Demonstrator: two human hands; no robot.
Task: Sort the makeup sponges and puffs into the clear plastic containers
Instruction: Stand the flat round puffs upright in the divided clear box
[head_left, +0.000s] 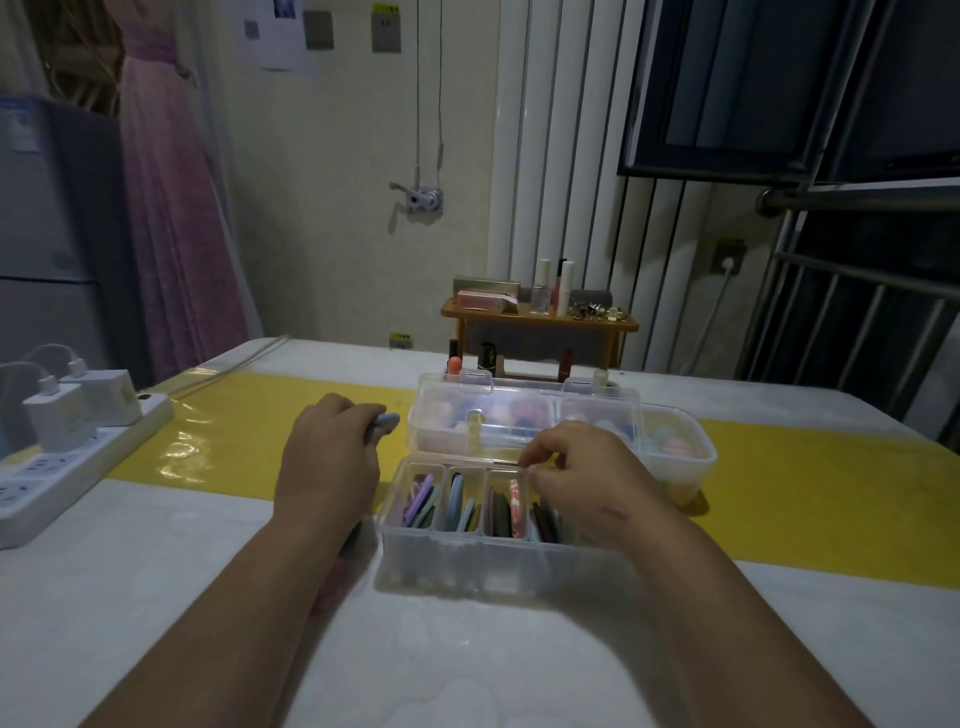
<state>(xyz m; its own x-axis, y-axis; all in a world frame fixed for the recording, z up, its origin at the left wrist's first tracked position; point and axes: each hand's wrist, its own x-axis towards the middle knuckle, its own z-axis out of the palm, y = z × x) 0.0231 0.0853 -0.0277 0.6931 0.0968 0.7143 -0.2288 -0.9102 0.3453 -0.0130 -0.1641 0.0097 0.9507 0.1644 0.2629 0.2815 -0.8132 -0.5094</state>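
Where a yellow band (805, 499) crosses it, the white worktop (156, 597) carries three clear plastic containers. A white power strip (78, 457) with two chargers plugged in lies at the left edge of the worktop, well apart from the containers.

The divided container (467, 551) stands nearest the person, open at the top, with upright partitions forming side-by-side compartments. The lidded container (519, 415) stands directly behind it, touching or just beside it; rounded sponges show dimly through its walls. The open tub (680, 467) stands at the right of the lidded container and holds pale green and pink sponges.

The left hand (327, 457) is positioned left of the lidded container, above the yellow band. Its fingers are curled round a grey-blue puff (387, 422), whose tip protrudes toward the lidded container.

The right hand (576, 478) is positioned over the right end of the divided container. Its fingers (540, 457) are bent downward at the rear rim; whether they grip anything cannot be determined.

Flat puffs stand on edge in the compartments:
- purple and green puffs (423, 501), first compartment from the left;
- blue puffs (457, 499), second compartment;
- a pink patterned puff (514, 501) beside a dark green one, third compartment;
- dark puffs (545, 519), partly hidden under the right hand.
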